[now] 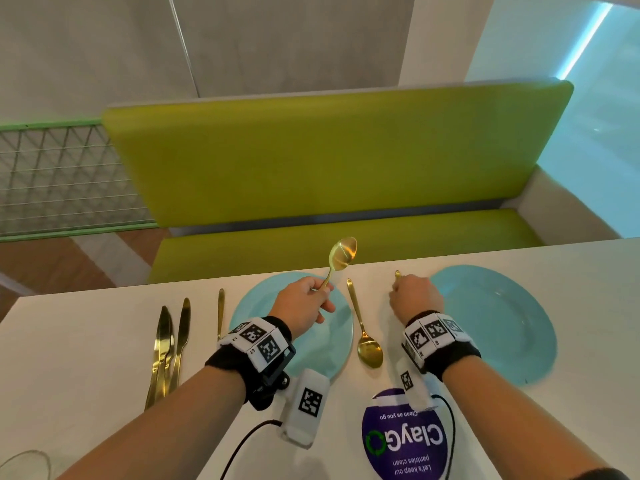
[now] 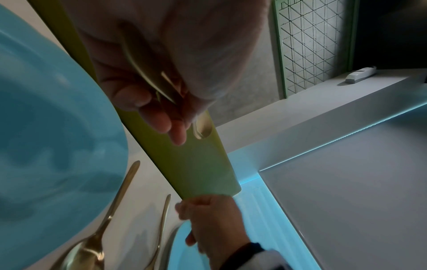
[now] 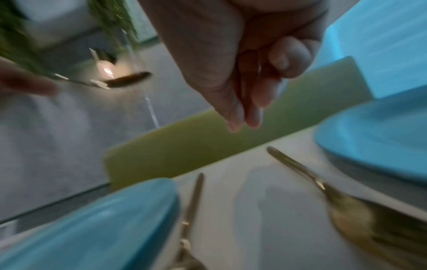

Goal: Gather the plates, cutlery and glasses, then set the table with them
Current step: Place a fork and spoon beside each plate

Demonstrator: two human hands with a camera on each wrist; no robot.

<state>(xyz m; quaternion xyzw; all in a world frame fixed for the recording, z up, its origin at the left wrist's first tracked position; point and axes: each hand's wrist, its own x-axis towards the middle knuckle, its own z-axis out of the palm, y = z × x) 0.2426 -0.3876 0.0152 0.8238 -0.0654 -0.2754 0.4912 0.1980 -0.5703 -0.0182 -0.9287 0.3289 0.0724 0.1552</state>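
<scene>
My left hand (image 1: 320, 296) grips the handle of a gold spoon (image 1: 342, 253) and holds it raised above the left teal plate (image 1: 334, 337), bowl pointing away. The left wrist view shows the handle (image 2: 148, 80) inside the curled fingers (image 2: 159, 118). My right hand (image 1: 398, 292) hovers between the two plates, just left of the right teal plate (image 1: 502, 323), and holds nothing. A gold fork (image 3: 323, 190) lies on the table below its fingers (image 3: 245, 120); only its handle tip (image 1: 397, 273) shows past the knuckles. Another gold spoon (image 1: 367, 344) lies between the plates.
Several gold knives and other cutlery (image 1: 166, 348) lie on the white table (image 1: 86, 341) left of the left plate. A purple round sticker (image 1: 405, 441) is at the near edge. A green bench (image 1: 329, 161) stands beyond the table's far edge, with a wire mesh panel (image 1: 59, 178) at its left.
</scene>
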